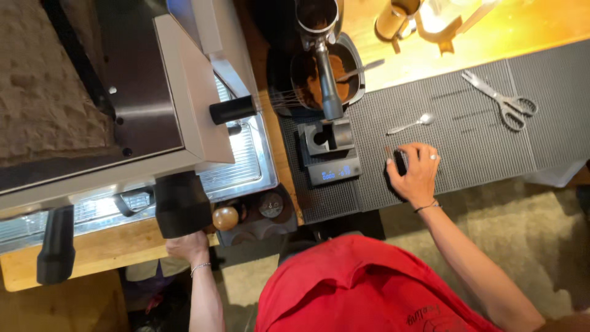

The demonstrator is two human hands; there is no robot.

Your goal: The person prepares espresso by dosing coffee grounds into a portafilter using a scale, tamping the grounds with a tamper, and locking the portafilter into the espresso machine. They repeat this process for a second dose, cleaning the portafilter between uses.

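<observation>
My right hand (pixel 416 175) lies on the grey ribbed mat (pixel 479 147), fingers curled over a small black tool (pixel 400 162) with a thin pin sticking out at its top. My left hand (pixel 187 247) is at the wooden counter's front edge (pixel 92 252), just below a big black handle (pixel 182 204) of the espresso machine (pixel 184 92); that handle hides its fingers. Left of my right hand, a small scale (pixel 335 172) with a lit display carries a black holder (pixel 326 136). Beyond it a portafilter (pixel 324 55) sits over a dark tray of ground coffee.
A small spoon (pixel 413 123) and scissors (pixel 504 101) lie on the mat. A wooden-knobbed tamper (pixel 225 217) stands in a dark tray by the machine. A metal pitcher (pixel 396 15) is at the back. Another black handle (pixel 55 246) hangs at the left.
</observation>
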